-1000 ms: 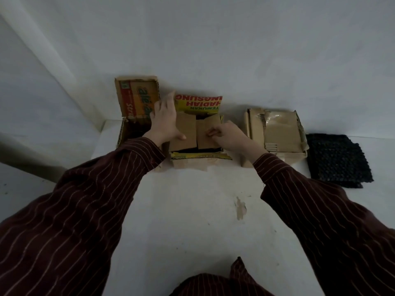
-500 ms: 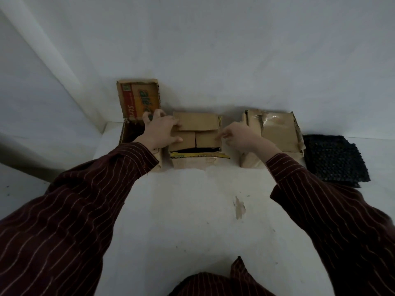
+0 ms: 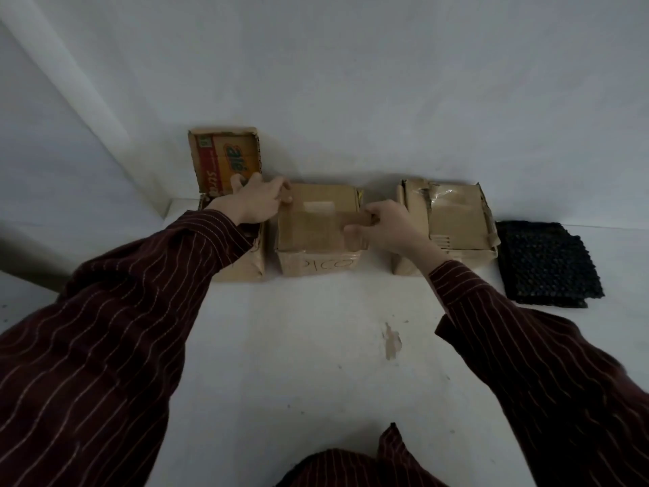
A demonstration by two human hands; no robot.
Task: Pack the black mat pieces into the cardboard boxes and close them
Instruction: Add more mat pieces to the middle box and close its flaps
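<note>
Fingers (image 3: 353, 229) of right hand (image 3: 390, 230) pinch middle box (image 3: 316, 237) flap; left hand's (image 3: 256, 202) grasp unclear.

The middle box (image 3: 318, 237) is plain brown with pale tape (image 3: 318, 207). Left of it, a raised flap (image 3: 224, 159) is printed red, orange and yellow, its lettering dark, perhaps green. Right of it, beyond another brown box (image 3: 453, 219), the knobbly mat pieces (image 3: 546, 263) are black. Maroon sleeves (image 3: 140, 311) carry thin pale stripes.
</note>
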